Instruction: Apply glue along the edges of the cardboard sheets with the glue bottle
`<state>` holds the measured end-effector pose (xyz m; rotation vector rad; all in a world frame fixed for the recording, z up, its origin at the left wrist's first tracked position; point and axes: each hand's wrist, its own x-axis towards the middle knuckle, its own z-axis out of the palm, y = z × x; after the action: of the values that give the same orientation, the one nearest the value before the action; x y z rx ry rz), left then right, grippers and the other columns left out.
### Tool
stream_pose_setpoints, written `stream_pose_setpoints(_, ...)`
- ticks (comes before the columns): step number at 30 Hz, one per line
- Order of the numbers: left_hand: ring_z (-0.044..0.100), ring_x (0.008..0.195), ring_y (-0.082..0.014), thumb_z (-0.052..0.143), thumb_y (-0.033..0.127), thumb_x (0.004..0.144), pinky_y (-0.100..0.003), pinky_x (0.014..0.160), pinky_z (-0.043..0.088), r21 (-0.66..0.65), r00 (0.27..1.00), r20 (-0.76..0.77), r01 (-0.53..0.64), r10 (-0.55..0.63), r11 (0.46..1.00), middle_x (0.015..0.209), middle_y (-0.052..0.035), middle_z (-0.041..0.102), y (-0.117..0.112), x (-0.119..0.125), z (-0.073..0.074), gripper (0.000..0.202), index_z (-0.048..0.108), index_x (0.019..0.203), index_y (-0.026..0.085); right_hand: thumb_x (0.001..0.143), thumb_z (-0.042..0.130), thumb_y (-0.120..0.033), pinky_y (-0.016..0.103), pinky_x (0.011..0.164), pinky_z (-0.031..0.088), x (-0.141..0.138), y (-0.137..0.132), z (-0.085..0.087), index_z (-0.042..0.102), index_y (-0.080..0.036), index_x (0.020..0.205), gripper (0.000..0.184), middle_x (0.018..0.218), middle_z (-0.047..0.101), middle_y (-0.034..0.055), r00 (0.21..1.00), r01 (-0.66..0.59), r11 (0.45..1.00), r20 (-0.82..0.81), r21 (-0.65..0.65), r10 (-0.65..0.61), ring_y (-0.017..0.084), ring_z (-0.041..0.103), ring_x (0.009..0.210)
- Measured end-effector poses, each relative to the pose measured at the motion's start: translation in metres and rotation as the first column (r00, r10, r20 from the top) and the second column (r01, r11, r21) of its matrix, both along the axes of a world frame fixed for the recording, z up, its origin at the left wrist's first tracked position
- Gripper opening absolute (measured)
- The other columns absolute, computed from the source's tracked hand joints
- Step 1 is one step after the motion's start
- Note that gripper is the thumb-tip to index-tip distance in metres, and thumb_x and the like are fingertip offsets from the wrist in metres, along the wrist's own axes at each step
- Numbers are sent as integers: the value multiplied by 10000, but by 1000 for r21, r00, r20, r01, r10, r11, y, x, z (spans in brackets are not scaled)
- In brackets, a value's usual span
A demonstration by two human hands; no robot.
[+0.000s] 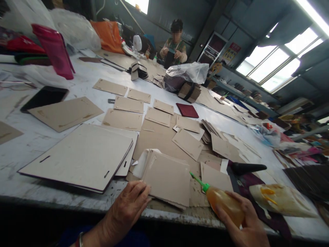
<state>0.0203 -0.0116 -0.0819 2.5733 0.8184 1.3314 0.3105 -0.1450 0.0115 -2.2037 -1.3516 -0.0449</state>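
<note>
My left hand [127, 204] lies at the near table edge, its fingers against the left edge of a tan cardboard panel [166, 178] with a glossy film at its upper left corner. My right hand [244, 219] grips a squeeze bottle of amber glue [223, 206] with a green nozzle, which points up and left. Loose cardboard panels [156, 147] overlap beyond the bottle. A large pale board stack [77, 157] with slots lies left of my left hand.
A black-handled tool [248, 168] and a yellow-stained plastic bag [281, 200] lie right of the bottle. Several panels, a maroon cover [187, 110] and a black tablet [43, 98] cover the white table [38, 161]. A co-worker [176, 43] sits at the far end.
</note>
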Motion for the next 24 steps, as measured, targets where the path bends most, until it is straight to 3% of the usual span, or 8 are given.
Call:
stream_pose_setpoints(5,555,964,-203,450,73,923,-300,820,538,15,1000,4,3,-3,1000,969,-106,612,1,0,-1,217,609,1070,99,835,592,-441,340,805,514,-3,24,-1,550,-230,1039,297,969,590,44,959,-213,975,200,56,198,211,609,870)
stream_pose_setpoints(13,551,965,-197,448,88,935,-279,830,528,5,1000,-9,8,-8,1000,954,-103,614,1,0,1,208,614,1061,90,858,593,-365,230,764,515,-1,11,17,515,-257,1066,247,989,592,11,912,-329,938,222,-110,346,164,636,855)
stream_pose_setpoints(18,547,953,-195,436,89,941,-274,824,528,27,1000,-10,16,-16,999,949,-98,608,2,0,1,213,608,1067,89,837,599,-410,277,787,512,-3,22,6,543,-250,1038,263,966,594,19,944,-259,966,212,11,251,183,620,861)
stream_pose_setpoints(21,550,963,-195,434,81,937,-278,829,534,-3,1000,2,19,-19,1000,959,-98,608,1,0,1,222,605,1077,99,794,617,-508,323,827,511,-7,14,1,578,-253,1011,337,979,622,22,996,-92,995,16,28,92,210,628,863)
stream_pose_setpoints(24,555,989,-197,445,79,929,-291,851,536,-67,999,30,37,-35,997,988,-102,605,0,-3,0,225,593,1095,112,795,574,-575,352,732,557,-18,-4,-3,575,-229,1045,427,985,654,59,963,122,992,-245,32,-111,261,651,836)
